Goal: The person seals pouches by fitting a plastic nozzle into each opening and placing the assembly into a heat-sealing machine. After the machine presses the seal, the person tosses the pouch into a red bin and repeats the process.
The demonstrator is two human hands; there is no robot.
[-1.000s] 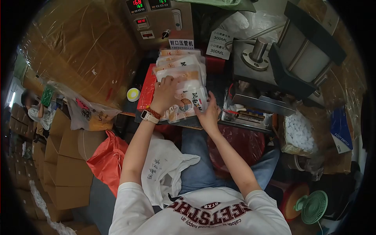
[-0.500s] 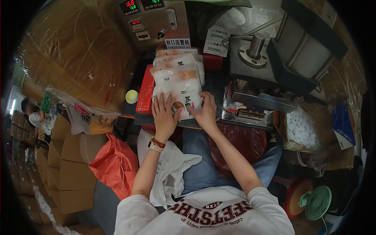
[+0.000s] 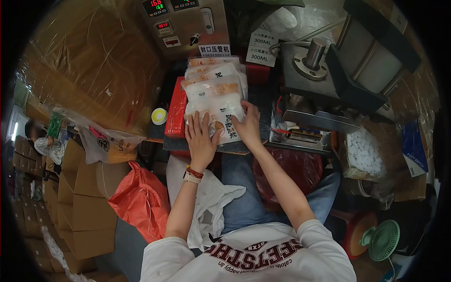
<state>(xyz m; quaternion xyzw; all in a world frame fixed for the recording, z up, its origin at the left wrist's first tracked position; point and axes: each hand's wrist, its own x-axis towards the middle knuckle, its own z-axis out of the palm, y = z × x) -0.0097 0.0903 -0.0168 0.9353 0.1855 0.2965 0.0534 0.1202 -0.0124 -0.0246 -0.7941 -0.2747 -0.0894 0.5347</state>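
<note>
Right, nearest the camera a white printed T-shirt (image 3: 253,256) and blue jeans (image 3: 244,197), with a white plastic bag (image 3: 206,202) draped over the lap and an orange bag (image 3: 141,199) beside it. Up from there, the left hand (image 3: 201,138) lies flat and open, palm down, on the near-left part of the front pouch (image 3: 221,117), a beaded bracelet and watch at its wrist. The right hand (image 3: 248,126) curls round that pouch's right edge, fingers bent against it; whether it pinches the edge or only steadies it, I cannot tell. The pouch lies at the near end of an overlapping row of pouches (image 3: 213,80) that runs away toward the control panel (image 3: 188,21), on a dark work surface (image 3: 263,101) with a red box (image 3: 176,113) just left of it. Each pouch is white and glossy with an orange-brown band and dark printed characters, and they look slick and soft. That is the risk, to my eye: slick film stacked like shingles could slide if either hand pushes sideways, and the row could fan out toward the metal press (image 3: 329,89) on the right. Further off, a tray of small white pieces (image 3: 361,152), a green fan (image 3: 383,239), and cardboard boxes (image 3: 80,197) at the left.
</note>
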